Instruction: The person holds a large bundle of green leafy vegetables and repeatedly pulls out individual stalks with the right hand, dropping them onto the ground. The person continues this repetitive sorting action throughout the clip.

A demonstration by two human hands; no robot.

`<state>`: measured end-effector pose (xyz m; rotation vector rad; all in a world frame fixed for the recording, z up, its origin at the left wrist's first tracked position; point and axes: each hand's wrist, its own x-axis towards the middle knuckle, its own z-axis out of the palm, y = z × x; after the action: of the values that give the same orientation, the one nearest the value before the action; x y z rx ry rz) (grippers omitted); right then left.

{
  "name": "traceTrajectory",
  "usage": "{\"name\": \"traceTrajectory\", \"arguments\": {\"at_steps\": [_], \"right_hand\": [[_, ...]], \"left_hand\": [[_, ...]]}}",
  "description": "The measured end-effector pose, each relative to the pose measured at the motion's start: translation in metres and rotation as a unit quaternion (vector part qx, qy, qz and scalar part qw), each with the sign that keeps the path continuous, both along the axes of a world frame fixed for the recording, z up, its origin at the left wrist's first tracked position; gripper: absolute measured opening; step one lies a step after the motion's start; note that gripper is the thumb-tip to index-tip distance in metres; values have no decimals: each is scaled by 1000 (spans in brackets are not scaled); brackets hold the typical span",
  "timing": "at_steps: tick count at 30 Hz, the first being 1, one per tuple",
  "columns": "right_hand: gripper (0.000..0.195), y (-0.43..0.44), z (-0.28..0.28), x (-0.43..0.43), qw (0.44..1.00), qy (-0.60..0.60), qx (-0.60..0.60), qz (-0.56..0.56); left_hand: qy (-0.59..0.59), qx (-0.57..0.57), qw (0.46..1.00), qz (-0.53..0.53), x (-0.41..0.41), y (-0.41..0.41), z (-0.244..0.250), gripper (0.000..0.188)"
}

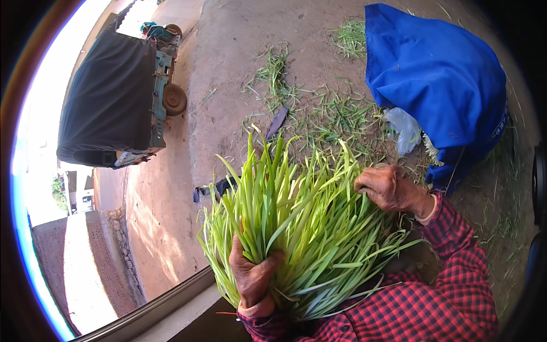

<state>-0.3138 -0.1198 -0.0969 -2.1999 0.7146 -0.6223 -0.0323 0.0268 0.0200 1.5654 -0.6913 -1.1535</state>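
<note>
A large loose bundle of long, flat green leaves (pixel 324 239), looking like garlic chives, lies across my lap and forearm. My left hand (pixel 255 273) grips an upright bunch (pixel 265 205) of them low down, with the thumb across the front. At the right side of the bundle my right hand (pixel 391 188) has its fingers curled together at the leaf tips. It seems to pinch some leaves, but its fingertips are partly hidden. Both arms wear red and black checked sleeves (pixel 457 252).
Cut leaf scraps (pixel 342 115) litter the concrete floor, with a dark flat strip (pixel 277 122) among them. A blue cloth (pixel 436 72) covers a heap at right, where a clear plastic bag (pixel 403 128) pokes out. A cart with a dark cover (pixel 111 102) stands at upper left.
</note>
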Motion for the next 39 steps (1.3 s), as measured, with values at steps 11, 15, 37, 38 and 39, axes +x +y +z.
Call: {"name": "traceTrajectory", "arguments": {"at_steps": [11, 15, 37, 38, 39], "right_hand": [[19, 2, -1, 11, 995, 3, -8, -97], [17, 3, -7, 28, 986, -2, 0, -170], [32, -69, 79, 88, 960, -94, -263, 23], [30, -71, 78, 89, 956, -92, -275, 41], [25, -69, 76, 90, 958, -84, -271, 33]], "left_hand": [[1, 20, 999, -28, 0, -2, -5, 80], [-35, 8, 998, -50, -3, -6, -8, 82], [-32, -4, 998, -51, -6, -6, -22, 87], [-36, -3, 998, -53, -7, -7, -21, 87], [-31, -4, 998, -51, -5, -6, -22, 87]]}}
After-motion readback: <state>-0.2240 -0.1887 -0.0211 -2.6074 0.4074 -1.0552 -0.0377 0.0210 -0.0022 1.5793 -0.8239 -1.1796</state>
